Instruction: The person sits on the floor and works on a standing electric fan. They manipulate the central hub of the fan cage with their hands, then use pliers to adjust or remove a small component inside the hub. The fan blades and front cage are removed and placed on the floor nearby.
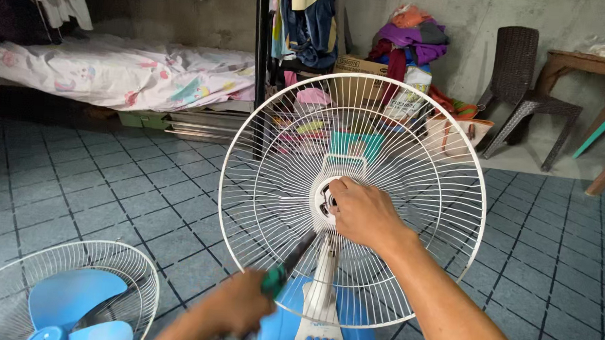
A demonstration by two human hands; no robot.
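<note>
The floor [111,195] is laid with small blue-grey tiles in dark grout. Along the far left stands a low bed [116,73] under a white sheet with pastel prints, clothes hanging above it. A black post [260,66] rises beside it, with more garments hung just to its right. The wall [471,34] behind is bare grey concrete. Against it sits a heap of clothes [410,35] on a cardboard box, near a dark woven chair [524,84]. A wooden table [592,67] stands at the far right. Daylight is soft and even.
</note>
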